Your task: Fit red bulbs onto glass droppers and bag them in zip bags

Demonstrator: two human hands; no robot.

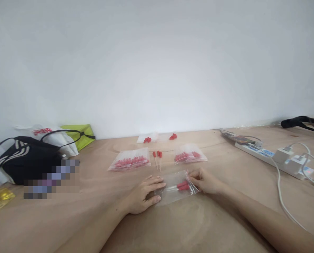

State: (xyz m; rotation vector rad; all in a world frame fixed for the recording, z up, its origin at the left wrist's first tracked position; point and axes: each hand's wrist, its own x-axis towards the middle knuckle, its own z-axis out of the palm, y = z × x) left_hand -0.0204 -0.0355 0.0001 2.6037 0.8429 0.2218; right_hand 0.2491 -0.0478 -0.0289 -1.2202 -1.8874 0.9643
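A clear zip-lock bag point(169, 199) lies on the table before me, with several red-tipped sticks point(182, 185) inside. My left hand point(146, 195) rests on the bag's left end, fingers stretched out flat. At the bag's right end, along its red-edged opening, my right hand point(202, 180) pinches the plastic between thumb and fingers. Just beyond the bag, a few loose red-tipped sticks point(159, 158) lie on the table. A filled zip-lock bag point(133, 159) of red-tipped pieces lies to their left, and another filled bag point(190, 154) to their right.
Near the wall are small red pieces point(147, 140) on a clear bag and another red cluster point(173, 136). On the right lie a power strip point(267, 158) with chargers and cables, and a phone point(238, 138). A black bag point(27, 161) and a green box point(80, 135) stand left.
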